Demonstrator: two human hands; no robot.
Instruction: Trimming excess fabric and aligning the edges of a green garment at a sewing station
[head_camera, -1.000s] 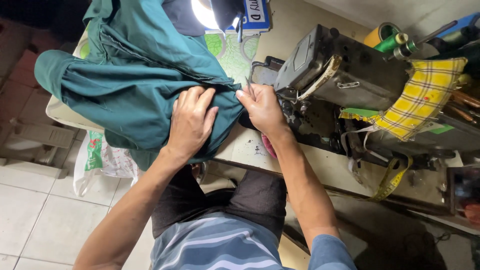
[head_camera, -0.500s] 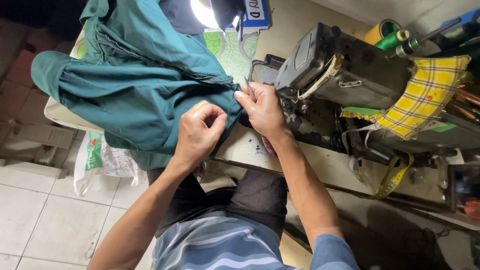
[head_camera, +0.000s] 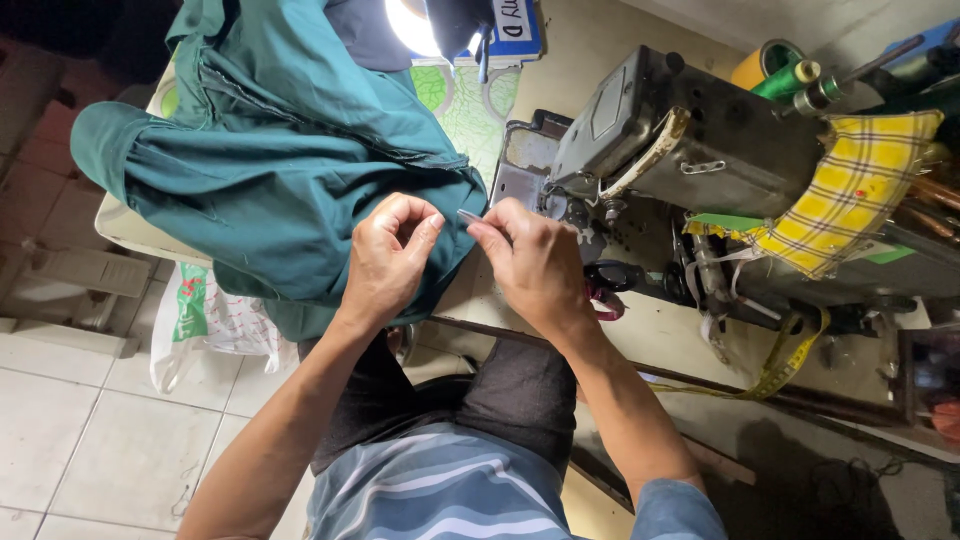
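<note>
Both hands pinch: the left hand (head_camera: 388, 255) the green fabric (head_camera: 270, 180), the right hand (head_camera: 535, 260) a small metal tool (head_camera: 468, 216), beside the sewing machine (head_camera: 680, 150).

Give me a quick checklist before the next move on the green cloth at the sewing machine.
1. Left hand on the green cloth: ok, it rests curled on the cloth near its edge.
2. Right hand grip on the small metal tool: ok, pinched between fingertips, tip pointing at the left hand.
3. Cloth clear of the needle area of the sewing machine: ok, it lies to the left of it.
4. Thread or seam being picked: cannot tell, too small.
5. Scissors within reach: ok, on the table behind the right hand.
6. Lamp lighting the work: ok.
</note>
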